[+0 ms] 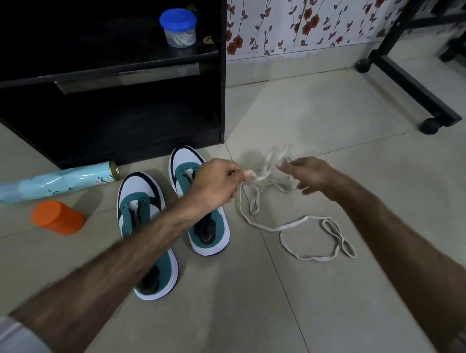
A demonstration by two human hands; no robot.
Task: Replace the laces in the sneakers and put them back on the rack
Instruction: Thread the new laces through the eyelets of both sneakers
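- Left hand [213, 185]: raised above the floor, thumb and forefinger pinching a bunch of the white lace [291, 227] at its tangled upper end.
- Right hand [304, 175]: raised just beside the left, fingertips at the same tangle; motion-blurred, so pinching or merely touching cannot be told.
- White lace: upper part bunched between the two hands, remainder trailing down onto the tiled floor [314, 298] and looping away to the right (flat loops, ending in a figure-eight shape).
- Left sneaker [141, 199] and right sneaker [184, 164]: green and white, side by side on the floor, upright on their soles, long axes running front to back, toes pointing toward the black rack [110, 114], heels toward the person. Eyelets unlaced. Both partly hidden by the left forearm.
- Rack: dark, open-fronted; blue-lidded jar [178, 28] on its upper shelf.
- Left of sneakers: pale blue can [54, 182] lying on its side; orange container [58, 217] near it.
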